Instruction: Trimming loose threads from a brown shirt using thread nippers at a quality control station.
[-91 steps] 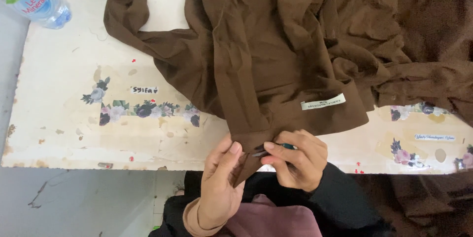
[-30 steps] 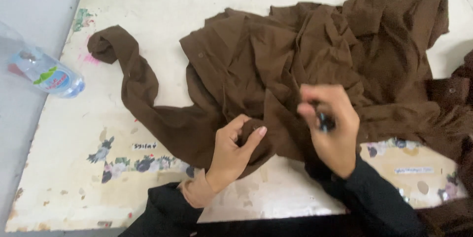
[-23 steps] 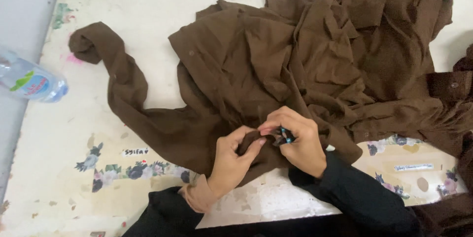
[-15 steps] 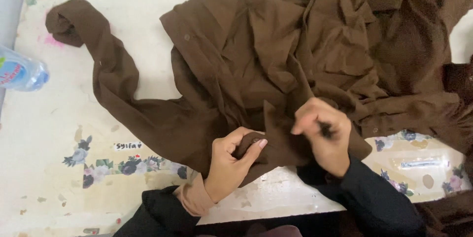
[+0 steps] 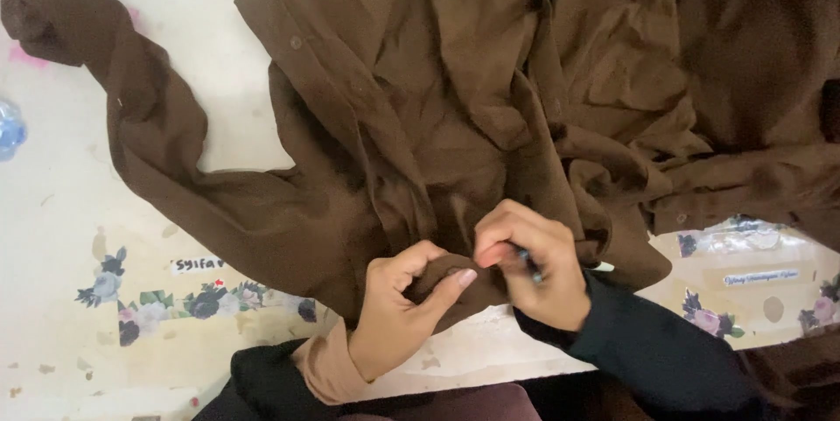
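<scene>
A crumpled brown shirt (image 5: pixel 490 97) is spread over most of a white table (image 5: pixel 61 237). One long sleeve (image 5: pixel 149 136) trails off toward the far left corner. My left hand (image 5: pixel 398 316) pinches a fold of the shirt's near edge between thumb and fingers. My right hand (image 5: pixel 529 268) sits right beside it, fingers closed around a small dark tool (image 5: pixel 530 265) whose tip points at the same fold. The two hands almost touch. A small white label (image 5: pixel 602 267) peeks out by my right wrist.
A clear plastic bottle (image 5: pixel 9 130) lies at the table's left edge, mostly out of frame. Flower stickers (image 5: pixel 188 298) and small labels (image 5: pixel 761 278) run along the near edge of the table. More brown cloth hangs off at the right.
My right hand came back down from over the shirt to meet my left at the near hem fold. The view shifted right and closer, pushing the bottle nearly out of sight.
</scene>
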